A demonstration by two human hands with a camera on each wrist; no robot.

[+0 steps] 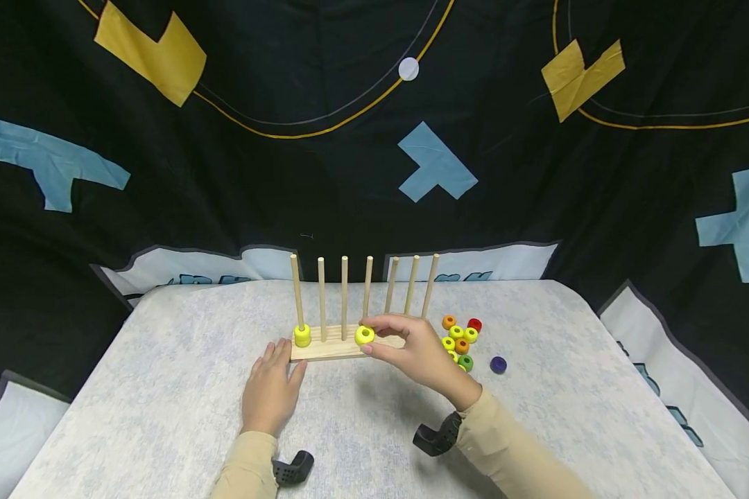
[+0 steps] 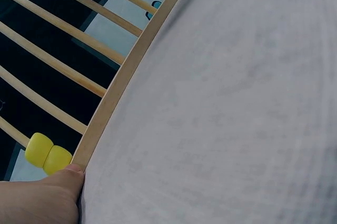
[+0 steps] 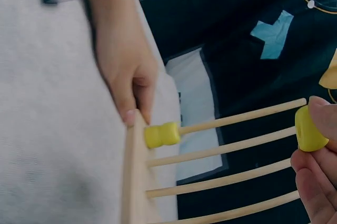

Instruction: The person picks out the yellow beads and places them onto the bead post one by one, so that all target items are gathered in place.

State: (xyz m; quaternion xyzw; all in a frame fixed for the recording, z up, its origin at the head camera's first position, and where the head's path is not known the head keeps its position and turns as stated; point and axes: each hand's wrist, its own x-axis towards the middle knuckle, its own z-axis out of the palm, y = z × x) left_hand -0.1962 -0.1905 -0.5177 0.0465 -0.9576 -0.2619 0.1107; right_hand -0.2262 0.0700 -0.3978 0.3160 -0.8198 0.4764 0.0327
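Observation:
A wooden peg rack [image 1: 324, 351] with several upright pegs stands on the table. Two yellow beads [image 3: 162, 135] are stacked on its leftmost peg, down at the base. My left hand [image 1: 270, 388] holds the rack's left end, with the thumb [image 2: 73, 174] at the front edge and the other fingers along the end. Between thumb and fingers, my right hand [image 1: 415, 350] pinches another yellow bead [image 1: 365, 335], its hole showing. In the right wrist view this bead [image 3: 309, 130] is up by the tops of the pegs.
Right of the rack lies a group of loose beads: several yellow ones [image 1: 455, 333], orange ones [image 1: 462, 346], a red one [image 1: 475, 324] and a green one [image 1: 465, 362]. A dark blue bead [image 1: 498, 364] lies apart from them. A black patterned cloth [image 1: 349, 180] hangs behind the table.

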